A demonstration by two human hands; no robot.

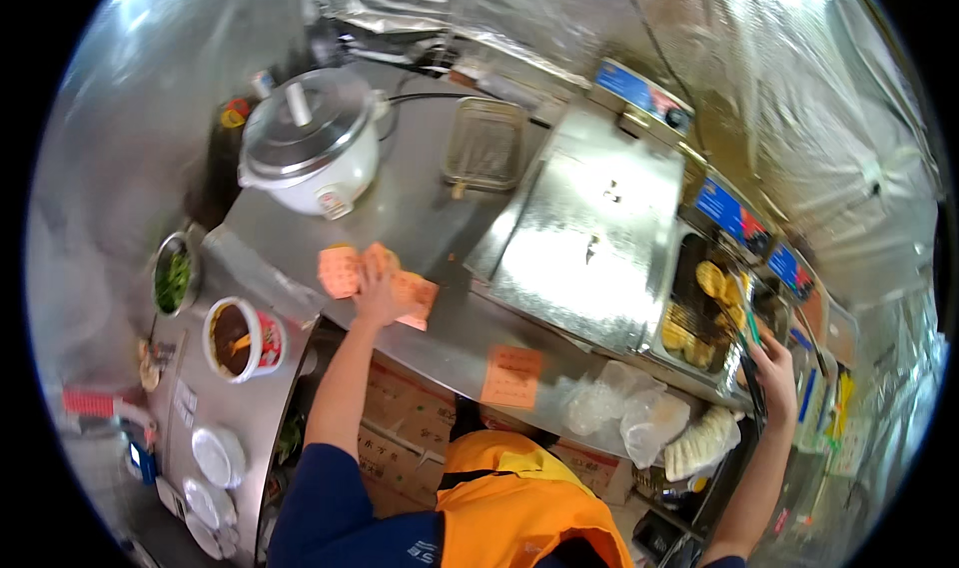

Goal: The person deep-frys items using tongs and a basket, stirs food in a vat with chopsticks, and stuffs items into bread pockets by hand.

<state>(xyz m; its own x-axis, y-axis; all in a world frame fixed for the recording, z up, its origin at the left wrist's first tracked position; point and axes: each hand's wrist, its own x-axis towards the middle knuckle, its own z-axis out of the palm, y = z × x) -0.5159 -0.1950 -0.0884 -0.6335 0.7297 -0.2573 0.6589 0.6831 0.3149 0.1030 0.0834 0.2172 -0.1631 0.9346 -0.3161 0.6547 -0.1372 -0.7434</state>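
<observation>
My left hand (377, 296) rests on several orange paper bags (414, 298) with printed marks, lying on the steel counter (442, 351); whether its fingers grip a bag cannot be told. On the right, my right hand (772, 369) is closed around the green-and-dark handles of tongs (751, 328), whose tips reach into a fryer basin (693, 291). Yellow round food pieces (710, 279) lie in that basin, some of them near the tongs. An orange paper sheet (512, 377) with handwriting lies at the counter's front edge.
A white rice cooker (311, 156) stands at the back left, a wire-lined tray (485, 144) at the back. Steel lids (592, 231) cover the basins beside the open fryer. Plastic bags (652, 422) sit at the front edge. A sauce tub (243, 339) and a bowl of greens (174, 276) stand left.
</observation>
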